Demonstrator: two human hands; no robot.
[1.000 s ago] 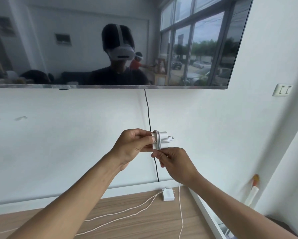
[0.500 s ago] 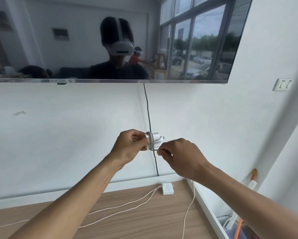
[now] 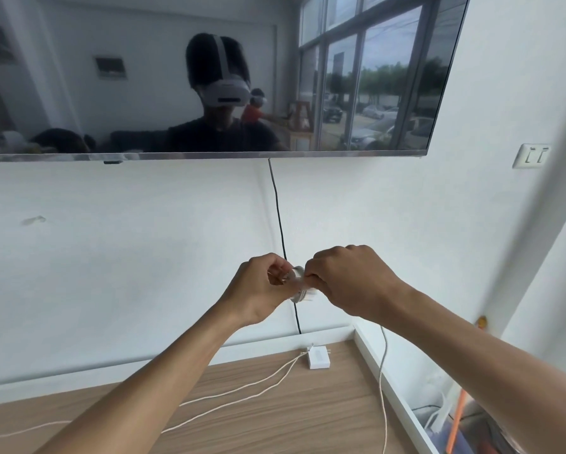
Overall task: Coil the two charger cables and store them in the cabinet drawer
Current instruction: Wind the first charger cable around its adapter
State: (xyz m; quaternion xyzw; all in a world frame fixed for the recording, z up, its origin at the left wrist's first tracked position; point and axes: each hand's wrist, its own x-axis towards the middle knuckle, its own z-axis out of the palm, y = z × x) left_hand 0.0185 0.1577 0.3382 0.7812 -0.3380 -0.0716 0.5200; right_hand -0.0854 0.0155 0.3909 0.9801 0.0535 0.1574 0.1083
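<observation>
Left hand [image 3: 258, 290]: your fingers grip the white charger [image 3: 299, 288], frame centre.
Right hand [image 3: 350, 283]: you pinch its cable [image 3: 382, 371] beside the charger.
Second charger [image 3: 319, 357]: on the wooden top [image 3: 308, 421], lower centre.

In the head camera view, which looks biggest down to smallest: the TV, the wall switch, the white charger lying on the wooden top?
1. TV
2. Wall switch
3. Charger
The last two look close, and they sit at different distances, so true sizes stay unsure.
</observation>
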